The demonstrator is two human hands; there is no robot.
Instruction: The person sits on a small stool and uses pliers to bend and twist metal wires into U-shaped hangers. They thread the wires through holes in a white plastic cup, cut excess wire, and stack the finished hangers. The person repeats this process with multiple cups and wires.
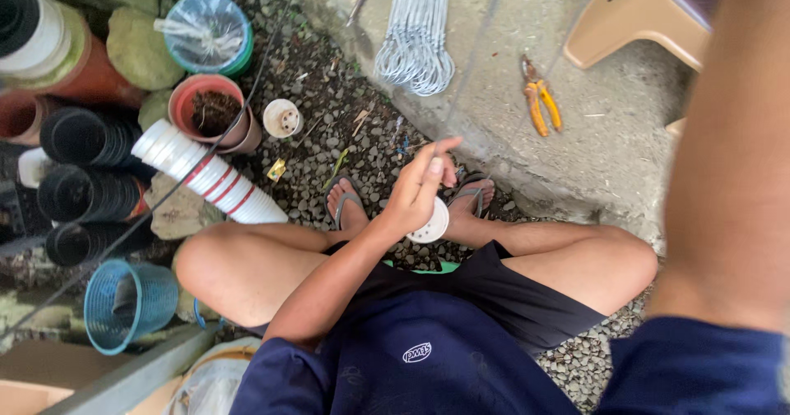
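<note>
My left hand [415, 188] is raised over my knees and grips a small white plastic pot [434, 224], whose holed bottom faces the camera. The index finger and thumb point upward. My right forearm [724, 135] rises close to the camera at the right edge, and its hand is out of the frame. I sit with legs apart, feet in grey sandals [346, 205] on gravel.
On the left lie a stack of white pots [210, 176], a terracotta pot of soil [212, 110], stacks of black pots [82, 135] and a blue basket [127, 304]. On the concrete ahead are a wire bundle [415, 36], orange pliers [539, 102] and a beige stool [642, 11].
</note>
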